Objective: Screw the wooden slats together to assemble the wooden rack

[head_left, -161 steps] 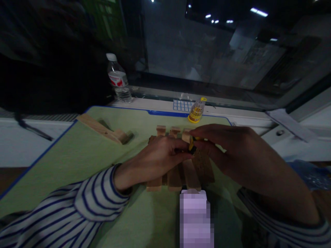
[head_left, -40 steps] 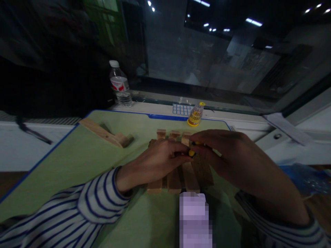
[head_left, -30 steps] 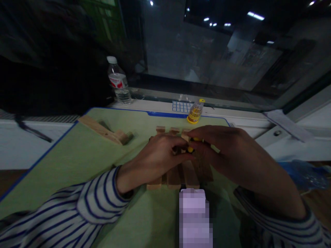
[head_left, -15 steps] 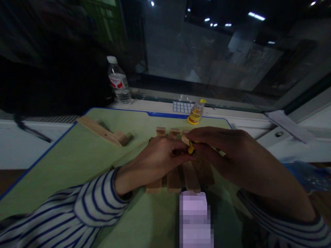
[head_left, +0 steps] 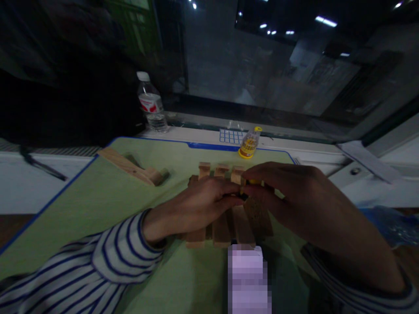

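My left hand [head_left: 201, 203] reaches over a slatted wooden frame [head_left: 196, 237], thumb and forefinger pinched at its right side. What the pinch holds is hidden. Opposite it, the fingers of my right hand [head_left: 288, 185] are closed round a small yellow object [head_left: 255, 181], mostly covered, so its kind does not show. The fingertips of both hands almost meet above the slats. Beneath them, at the frame's right, a darker wooden piece [head_left: 258, 216] lies tilted.
A loose wooden bar [head_left: 127, 165] with a block end lies at the table's [head_left: 81, 200] left. Toward the window stand a yellow-capped bottle [head_left: 249, 144] and a water bottle [head_left: 152, 109]. A blurred-out lilac object [head_left: 248, 279] is at the near edge.
The yellow object, seen between both hands' fingertips before, is now more covered by the fingers. My left fingertips have shifted slightly; the frame and bottles stay in place.
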The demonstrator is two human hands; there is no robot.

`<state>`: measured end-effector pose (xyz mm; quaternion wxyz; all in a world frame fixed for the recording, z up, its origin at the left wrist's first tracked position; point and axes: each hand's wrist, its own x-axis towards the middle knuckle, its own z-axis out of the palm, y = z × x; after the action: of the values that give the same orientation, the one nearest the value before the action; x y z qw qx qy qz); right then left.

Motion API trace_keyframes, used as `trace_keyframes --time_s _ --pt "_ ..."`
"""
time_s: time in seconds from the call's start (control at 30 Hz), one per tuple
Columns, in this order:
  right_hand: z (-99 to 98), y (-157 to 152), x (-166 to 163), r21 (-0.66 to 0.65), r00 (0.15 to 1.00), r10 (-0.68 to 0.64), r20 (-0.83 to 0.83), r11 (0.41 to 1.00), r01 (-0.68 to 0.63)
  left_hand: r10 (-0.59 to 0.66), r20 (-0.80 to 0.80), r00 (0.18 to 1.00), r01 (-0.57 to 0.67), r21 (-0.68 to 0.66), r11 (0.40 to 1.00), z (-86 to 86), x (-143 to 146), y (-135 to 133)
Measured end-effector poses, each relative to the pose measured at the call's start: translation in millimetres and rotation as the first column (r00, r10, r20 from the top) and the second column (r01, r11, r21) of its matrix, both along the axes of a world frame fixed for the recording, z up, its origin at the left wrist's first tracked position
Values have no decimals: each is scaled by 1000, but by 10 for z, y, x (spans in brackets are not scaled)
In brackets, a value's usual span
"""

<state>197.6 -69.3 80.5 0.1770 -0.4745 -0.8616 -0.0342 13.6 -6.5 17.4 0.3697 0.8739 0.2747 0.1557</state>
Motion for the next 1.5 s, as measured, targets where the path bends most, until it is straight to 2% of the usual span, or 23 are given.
trace_keyframes --time_s 0.2,0.43,0.7,0.93,1.1,1.27,1.5 --pt "-7 -3 -15 16 1000 -13 28 1000 13 -53 63 997 56 -39 998 31 -1 3" --pt "10 -9 -19 7 1000 -17 24 1000 16 -60 83 995 64 -52 997 -3 9 16" --pt "4 14 -6 -3 997 -54 49 999 54 31 22 999 -31 19 999 16 -14 -15" --pt "-37 33 -25 -2 999 -41 16 999 41 124 82 989 -135 142 981 -41 13 -27" --pt "-16 8 -3 43 997 50 -65 998 -47 113 43 993 -119 169 978 -36 15 -22" --pt "-10 18 16 -15 990 114 -88 993 -116 105 5 994 -105 161 981 -13 13 -11" --pt "-25 33 -2 -10 998 51 -33 999 -51 58 37 998 -62 95 994 -13 -8 -6"
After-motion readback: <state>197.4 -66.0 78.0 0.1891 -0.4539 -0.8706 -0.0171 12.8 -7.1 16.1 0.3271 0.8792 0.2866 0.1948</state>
